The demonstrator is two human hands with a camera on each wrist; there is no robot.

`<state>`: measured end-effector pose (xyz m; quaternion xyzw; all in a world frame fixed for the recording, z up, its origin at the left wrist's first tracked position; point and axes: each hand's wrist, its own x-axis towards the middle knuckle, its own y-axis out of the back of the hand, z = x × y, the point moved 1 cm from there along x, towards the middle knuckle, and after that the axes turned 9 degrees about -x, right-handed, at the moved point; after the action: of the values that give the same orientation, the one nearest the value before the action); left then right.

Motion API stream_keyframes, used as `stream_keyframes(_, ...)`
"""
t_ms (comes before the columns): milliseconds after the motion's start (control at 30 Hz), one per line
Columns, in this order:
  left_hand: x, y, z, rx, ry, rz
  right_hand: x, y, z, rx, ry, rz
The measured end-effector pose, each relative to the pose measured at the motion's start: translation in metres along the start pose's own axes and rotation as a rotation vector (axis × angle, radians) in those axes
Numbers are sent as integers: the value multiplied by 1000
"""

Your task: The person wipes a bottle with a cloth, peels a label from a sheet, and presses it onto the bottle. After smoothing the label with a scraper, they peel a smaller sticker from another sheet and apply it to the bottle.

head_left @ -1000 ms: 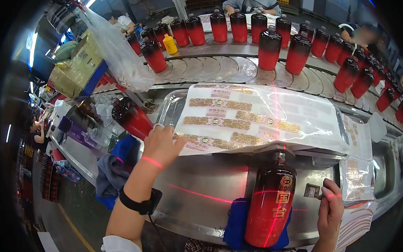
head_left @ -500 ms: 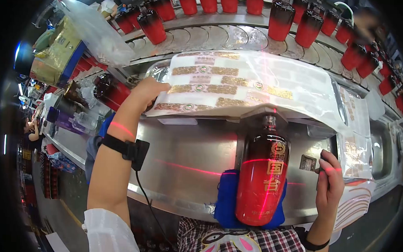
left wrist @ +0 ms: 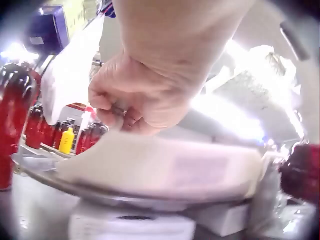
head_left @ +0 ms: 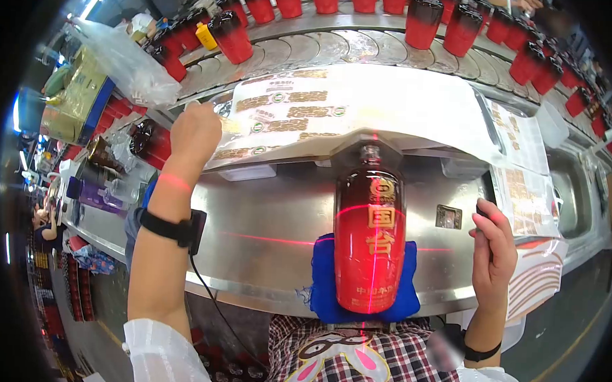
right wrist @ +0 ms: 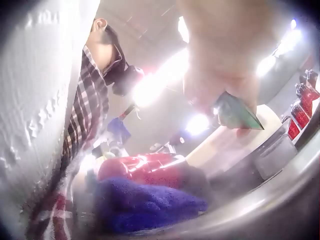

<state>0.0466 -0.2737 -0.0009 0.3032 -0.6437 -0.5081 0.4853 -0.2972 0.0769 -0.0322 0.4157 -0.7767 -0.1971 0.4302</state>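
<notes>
My left hand (head_left: 197, 134) is at the left edge of a white sheet of gold labels (head_left: 288, 124), its fingers curled and pinching the near end of one label, which lifts there. In the left wrist view the fingers (left wrist: 107, 102) close together just above the pale sheet (left wrist: 150, 165). My right hand (head_left: 496, 255) hovers over the right side of the steel worktop, pinching a small dark green scraper-like piece (right wrist: 237, 112). Between the hands a red and black bottle (head_left: 369, 240) lies on a folded blue cloth (head_left: 323, 279), neck pointing away, gold lettering up.
A curved conveyor (head_left: 311, 56) behind the sheet carries several red bottles (head_left: 423, 23) and a small yellow bottle (head_left: 205, 36). One more bottle (head_left: 149, 142) leans at the left, near a clear plastic bag (head_left: 125, 60). More label sheets (head_left: 521, 192) and a sink (head_left: 572, 187) are at the right.
The head view has tilted down and shifted. My left hand has gone from fingers spread on the sheet's near left corner to pinching at its left edge. The right hand keeps its piece.
</notes>
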Motion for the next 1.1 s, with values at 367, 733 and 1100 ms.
stream_keyframes(367, -42, 167, 138, -1112, -403, -364, 8, 15, -34, 165, 63, 45)
stream_keyframes(733, -115, 202, 206, -1609, -448, -650, 24, 33, -38, 628, 189, -247)
stream_keyframes(1100, -188, 79, 135, -1899, 139, -533, 6, -30, -39, 349, 109, -287)
